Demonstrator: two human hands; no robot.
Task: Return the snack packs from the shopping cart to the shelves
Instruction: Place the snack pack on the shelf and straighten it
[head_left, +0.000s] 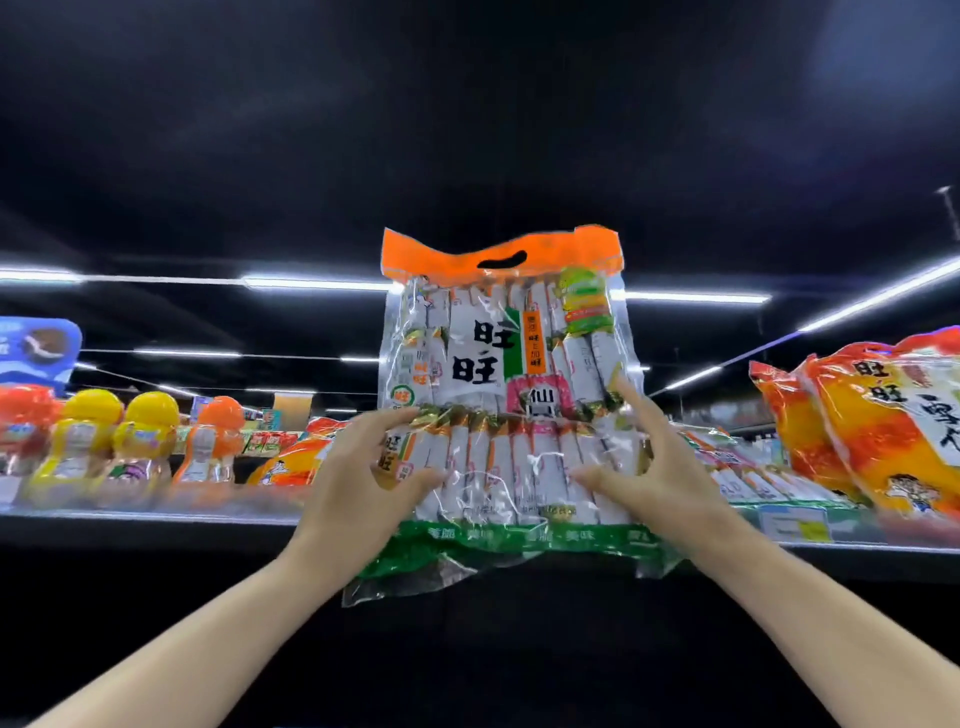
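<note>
A large clear snack pack (501, 374) with an orange handle strip on top and a green band at the bottom stands upright at the front edge of the top shelf (156, 522). Its bottom flap hangs over the edge. My left hand (358, 483) lies against its lower left front, fingers spread and straight, thumb on the wrapper. My right hand (654, 467) presses the lower right front the same way, index finger pointing up along the pack's side. Neither hand curls round the pack.
Orange snack bags (878, 415) lean at the right of the shelf, with flat packs (748, 478) lying between them and the upright pack. Yellow- and orange-capped jars (145, 441) stand at the left. An orange bag (291, 467) lies behind my left hand. Ceiling lights run above.
</note>
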